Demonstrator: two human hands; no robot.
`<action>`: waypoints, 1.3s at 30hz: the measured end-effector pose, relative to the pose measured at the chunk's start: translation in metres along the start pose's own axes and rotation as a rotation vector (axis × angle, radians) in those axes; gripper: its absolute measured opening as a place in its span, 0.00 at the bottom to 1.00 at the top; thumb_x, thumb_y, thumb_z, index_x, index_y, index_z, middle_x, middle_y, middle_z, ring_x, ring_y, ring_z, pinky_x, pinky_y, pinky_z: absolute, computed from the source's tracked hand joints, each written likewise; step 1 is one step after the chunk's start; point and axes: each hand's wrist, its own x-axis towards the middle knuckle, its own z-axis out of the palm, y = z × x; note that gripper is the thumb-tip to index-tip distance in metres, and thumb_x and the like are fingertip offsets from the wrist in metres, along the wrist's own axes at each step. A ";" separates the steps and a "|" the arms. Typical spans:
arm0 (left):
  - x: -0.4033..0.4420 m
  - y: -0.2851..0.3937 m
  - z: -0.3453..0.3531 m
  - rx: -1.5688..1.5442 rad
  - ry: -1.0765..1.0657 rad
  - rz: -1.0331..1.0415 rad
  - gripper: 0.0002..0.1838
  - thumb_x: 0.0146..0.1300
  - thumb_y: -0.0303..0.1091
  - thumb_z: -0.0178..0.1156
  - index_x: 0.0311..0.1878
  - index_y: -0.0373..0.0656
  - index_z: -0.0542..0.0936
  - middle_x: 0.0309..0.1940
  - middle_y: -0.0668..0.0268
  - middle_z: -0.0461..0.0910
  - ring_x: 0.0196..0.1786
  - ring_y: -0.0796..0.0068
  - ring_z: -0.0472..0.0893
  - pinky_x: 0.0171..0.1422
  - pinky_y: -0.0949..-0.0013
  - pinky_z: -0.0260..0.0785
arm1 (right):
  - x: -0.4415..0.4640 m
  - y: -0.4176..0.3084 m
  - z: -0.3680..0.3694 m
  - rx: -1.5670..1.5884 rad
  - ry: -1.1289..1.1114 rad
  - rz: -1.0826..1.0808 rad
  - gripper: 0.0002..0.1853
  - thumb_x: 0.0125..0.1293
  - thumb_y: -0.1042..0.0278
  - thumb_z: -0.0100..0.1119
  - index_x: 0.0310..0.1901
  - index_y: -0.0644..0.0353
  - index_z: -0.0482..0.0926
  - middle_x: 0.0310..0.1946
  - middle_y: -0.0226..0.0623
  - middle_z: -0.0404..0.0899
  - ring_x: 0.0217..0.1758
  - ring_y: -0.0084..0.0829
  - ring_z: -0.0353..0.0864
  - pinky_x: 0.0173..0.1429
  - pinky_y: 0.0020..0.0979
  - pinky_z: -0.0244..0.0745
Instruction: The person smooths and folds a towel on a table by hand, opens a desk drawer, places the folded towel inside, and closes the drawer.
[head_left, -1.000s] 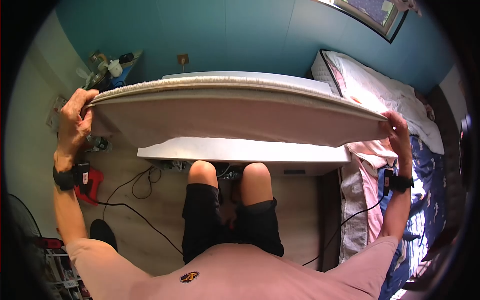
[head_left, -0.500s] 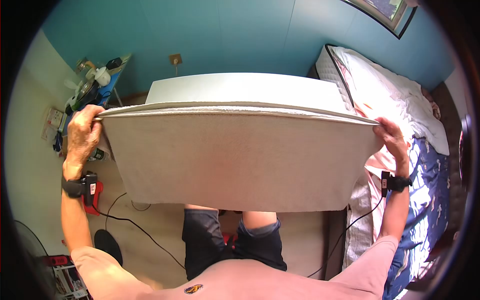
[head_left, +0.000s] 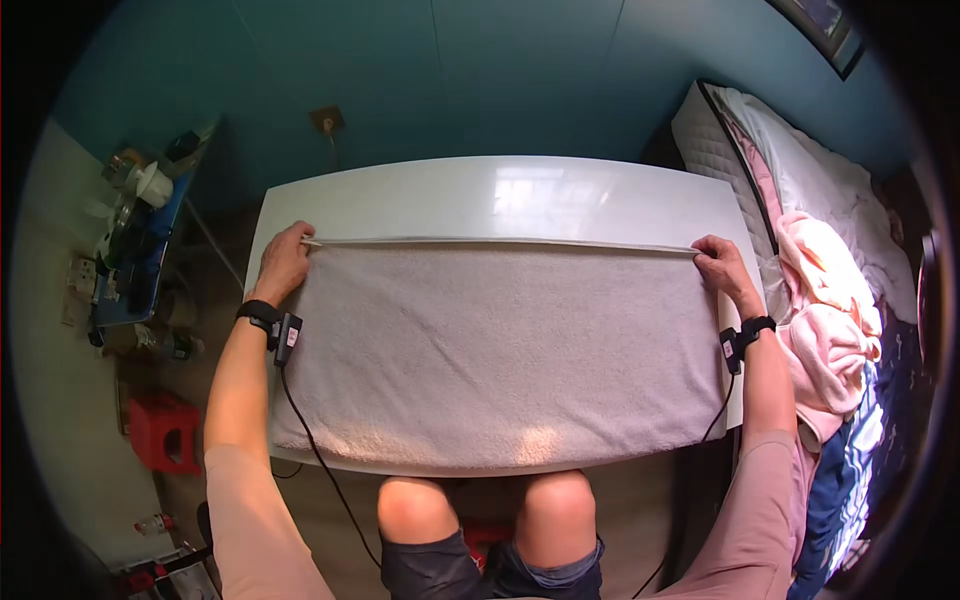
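Pinching, head view: left hand [head_left: 283, 268] and right hand [head_left: 727, 270] each grip one far corner of the grey plush towel [head_left: 510, 345]; towel spreads bodyward from both grips on white table [head_left: 410, 205], long axis hand-to-hand, neither hand nearer.

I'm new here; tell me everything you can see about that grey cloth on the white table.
The cloth is pale grey with a faint mauve tinge, and looks soft and fleecy. It lies spread over the near part of the white table, roughly rectangular, with soft creases and two brighter patches by its near edge. Its far edge runs nearly straight, held at the corners by the left-hand grip and right-hand grip. Whether it is folded double is unclear.
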 end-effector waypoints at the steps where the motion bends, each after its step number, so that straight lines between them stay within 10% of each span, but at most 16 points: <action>1: 0.001 -0.003 0.003 -0.017 -0.002 -0.028 0.15 0.63 0.24 0.54 0.53 0.41 0.79 0.46 0.49 0.84 0.52 0.45 0.81 0.55 0.50 0.72 | 0.000 -0.001 0.000 0.033 0.018 0.020 0.08 0.60 0.77 0.60 0.41 0.68 0.82 0.31 0.28 0.81 0.35 0.18 0.76 0.40 0.21 0.72; 8: 0.002 -0.027 0.005 -0.391 0.022 -0.242 0.25 0.58 0.31 0.62 0.60 0.37 0.75 0.37 0.60 0.80 0.42 0.64 0.81 0.51 0.64 0.73 | 0.003 0.015 0.003 -0.161 0.152 -0.054 0.13 0.58 0.72 0.63 0.44 0.69 0.81 0.32 0.31 0.82 0.37 0.23 0.79 0.42 0.25 0.75; 12: -0.015 -0.037 -0.019 -0.652 0.132 -0.485 0.28 0.57 0.31 0.62 0.62 0.32 0.72 0.39 0.63 0.78 0.42 0.74 0.77 0.52 0.70 0.71 | -0.026 0.008 0.002 -0.571 0.290 -0.198 0.33 0.58 0.66 0.64 0.65 0.68 0.69 0.59 0.56 0.74 0.64 0.51 0.74 0.69 0.41 0.69; 18: -0.119 0.013 -0.047 -0.150 0.354 0.111 0.30 0.54 0.31 0.63 0.63 0.35 0.72 0.54 0.50 0.79 0.58 0.47 0.78 0.65 0.55 0.69 | -0.152 -0.051 0.028 -0.495 0.169 -0.271 0.39 0.64 0.70 0.63 0.75 0.64 0.58 0.73 0.57 0.60 0.77 0.52 0.59 0.80 0.40 0.55; 27: -0.250 0.030 -0.002 0.074 -0.128 -0.072 0.43 0.67 0.52 0.56 0.79 0.40 0.54 0.81 0.53 0.47 0.82 0.47 0.45 0.83 0.46 0.37 | -0.262 0.006 0.086 -0.828 0.087 -0.178 0.36 0.72 0.51 0.49 0.76 0.62 0.57 0.78 0.49 0.53 0.83 0.48 0.46 0.83 0.49 0.39; 39: -0.239 0.035 -0.003 0.144 -0.253 -0.174 0.42 0.70 0.56 0.51 0.81 0.50 0.50 0.83 0.63 0.41 0.83 0.47 0.39 0.83 0.40 0.31 | -0.255 0.000 0.086 -0.788 -0.012 -0.040 0.37 0.75 0.44 0.41 0.79 0.55 0.52 0.81 0.43 0.45 0.85 0.45 0.39 0.83 0.49 0.33</action>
